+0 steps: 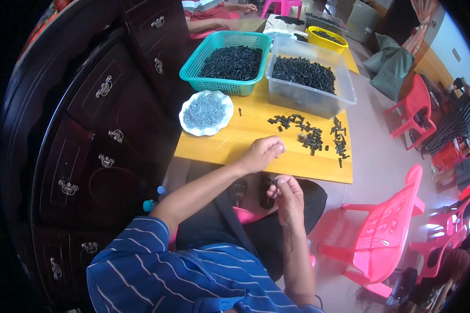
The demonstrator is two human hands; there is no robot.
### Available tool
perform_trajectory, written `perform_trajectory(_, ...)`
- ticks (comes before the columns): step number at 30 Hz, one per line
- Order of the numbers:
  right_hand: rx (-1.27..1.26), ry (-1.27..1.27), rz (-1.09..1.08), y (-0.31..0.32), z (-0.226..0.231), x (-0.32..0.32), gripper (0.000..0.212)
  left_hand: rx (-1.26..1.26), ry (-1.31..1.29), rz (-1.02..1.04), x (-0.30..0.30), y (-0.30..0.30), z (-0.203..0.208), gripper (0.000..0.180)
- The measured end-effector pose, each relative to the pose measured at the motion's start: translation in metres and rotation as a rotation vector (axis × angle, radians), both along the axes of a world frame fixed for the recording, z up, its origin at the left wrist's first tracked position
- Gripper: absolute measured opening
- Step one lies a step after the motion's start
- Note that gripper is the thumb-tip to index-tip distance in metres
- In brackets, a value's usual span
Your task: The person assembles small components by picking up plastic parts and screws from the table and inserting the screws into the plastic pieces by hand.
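Note:
My left hand (261, 155) is over the near edge of the yellow table (203, 147), its fingers curled and pressed together; whatever they hold is too small to make out. Just in front of my lap, my right hand (289, 201) pinches a small black part (273, 182) between thumb and fingers. Loose small black parts (312, 140) are scattered on the table beyond my hands. A white scalloped plate (184, 125) to the left bears many tiny clear, grey-looking pieces (204, 110). One single black part (240, 111) lies beside the plate.
Behind the plate stands a teal basket (193, 82) of black parts, with a clear plastic bin (292, 100) of them beside it. A yellow basin (344, 44) is farther back, near another person's arm (211, 25). Dark drawers (83, 135) flank the left; a pink chair (384, 235) stands right.

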State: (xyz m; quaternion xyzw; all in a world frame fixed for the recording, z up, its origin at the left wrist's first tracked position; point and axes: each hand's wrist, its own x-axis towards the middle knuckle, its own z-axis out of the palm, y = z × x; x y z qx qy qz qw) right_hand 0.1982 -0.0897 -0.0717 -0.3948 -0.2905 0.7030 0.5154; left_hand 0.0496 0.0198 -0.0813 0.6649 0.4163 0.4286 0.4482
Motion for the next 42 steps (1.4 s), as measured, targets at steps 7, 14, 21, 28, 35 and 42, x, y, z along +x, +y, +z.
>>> perform_trajectory(7,-0.014,0.105,-0.074,0.002,0.001,-0.002,0.013,0.182,0.063,-0.176,-0.006,-0.038,0.022,0.013)
perform_trajectory(14,-0.007,0.252,0.063,0.004,-0.007,0.006,0.024,0.414,0.157,-0.242,-0.014,-0.039,0.036,0.009)
perform_trajectory(21,-0.03,0.187,0.049,0.002,-0.002,0.005,0.019,0.283,0.134,-0.355,-0.025,-0.036,0.042,0.011)
perform_trajectory(28,0.027,0.017,-0.047,0.001,0.001,0.003,0.011,0.218,0.137,-0.397,-0.03,-0.038,0.054,0.013)
perform_trajectory(35,-0.003,0.045,-0.046,0.001,0.003,0.002,0.01,0.209,0.161,-0.372,-0.03,-0.039,0.051,0.012)
perform_trajectory(42,-0.006,0.075,-0.027,0.0,0.005,0.003,0.008,0.302,0.163,-0.378,-0.03,-0.039,0.05,0.009)
